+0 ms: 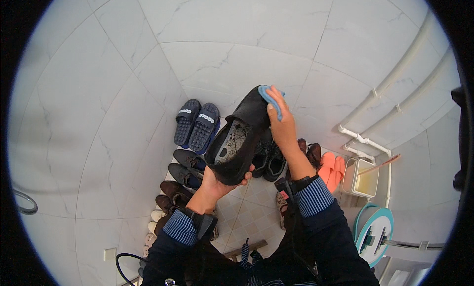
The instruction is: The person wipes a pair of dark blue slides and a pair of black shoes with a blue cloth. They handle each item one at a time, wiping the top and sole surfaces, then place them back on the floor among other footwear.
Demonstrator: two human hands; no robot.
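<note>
A black slip-on shoe (240, 112) is held up in front of me, its toe pointing up and to the right. My left hand (218, 184) grips it from below at the heel, fingers curled around the outer side. Inside, the grey insole (234, 139) looks worn and bears printed marks. At the toe, my right hand (283, 127) presses a folded light-blue cloth (272, 98) against the upper. The sole faces away from me and cannot be seen.
Along the left wall stand dark blue massage slippers (202, 127) and dark loafers (185, 175). Black shoes (268, 160) sit behind the held one. To the right are coral slippers (331, 171), a white bin (359, 178), white pipes (364, 139) and a teal-rimmed round object (377, 234).
</note>
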